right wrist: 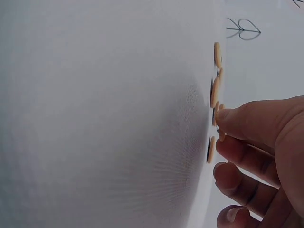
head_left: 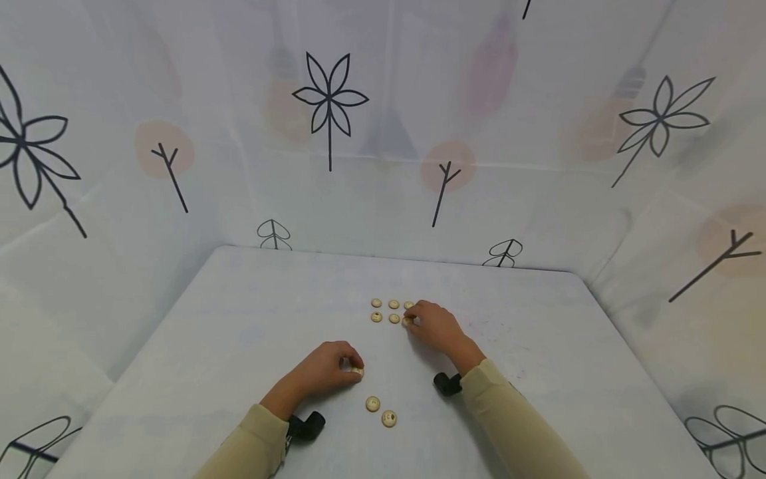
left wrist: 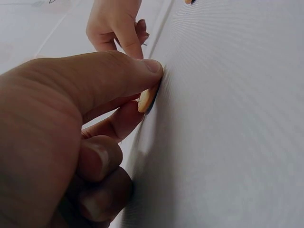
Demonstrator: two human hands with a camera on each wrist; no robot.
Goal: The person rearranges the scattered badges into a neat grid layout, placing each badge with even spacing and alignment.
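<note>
On the white-covered table (head_left: 197, 372), the left hand (head_left: 326, 367) is pinching a small, round, tan, wooden-looking disc (left wrist: 145, 102) between thumb and finger. To its right, two loose matching discs (head_left: 373, 404) are lying near the person. Farther off, six similar discs (head_left: 376, 317) are making two rows of three, and the right hand (head_left: 439, 326) is holding the nearer right-end disc (head_left: 406, 322) in a narrow pinch. By this layout, the rows are looking largely formed, with three discs lying outside them. The left wrist view is showing its disc edge-on and tilted, mostly hidden from the head camera; the right wrist view is compressing the rows into overlapping edges, which only the head view is separating clearly.
</note>
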